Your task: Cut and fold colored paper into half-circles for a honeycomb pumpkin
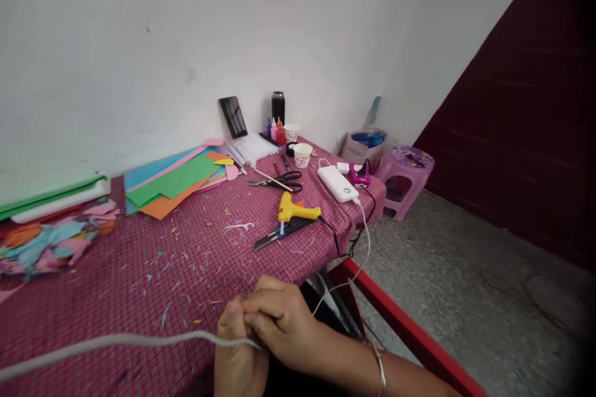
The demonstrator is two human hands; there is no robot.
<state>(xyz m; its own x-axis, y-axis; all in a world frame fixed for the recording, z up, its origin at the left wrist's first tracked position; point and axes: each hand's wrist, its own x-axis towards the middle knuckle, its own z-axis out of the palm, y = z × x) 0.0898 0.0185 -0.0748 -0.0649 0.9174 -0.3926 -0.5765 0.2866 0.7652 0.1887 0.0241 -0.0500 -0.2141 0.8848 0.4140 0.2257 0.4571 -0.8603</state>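
Note:
My left hand (235, 347) and my right hand (284, 322) meet at the table's front edge. Fingers and thumbs of both are closed and pressed against each other. Anything between them is too small or hidden to make out. A white cord (116, 340) crosses from the left edge of the view in front of my left hand; whether it touches the hand I cannot tell. Beyond my hands, a yellow glue gun (295, 211) lies over a dark blue cutter knife (267, 239). Black-handled scissors (284, 181) rest behind it, with a thin wooden stick across them.
Colored paper sheets (181, 180) and paper scraps (60, 242) cover the left and back of the checked tablecloth (186, 298). A white power bank (338, 184), paper cup (302, 156), bottles and phone (233, 116) stand farther back. A red chair arm (400, 322) is at right.

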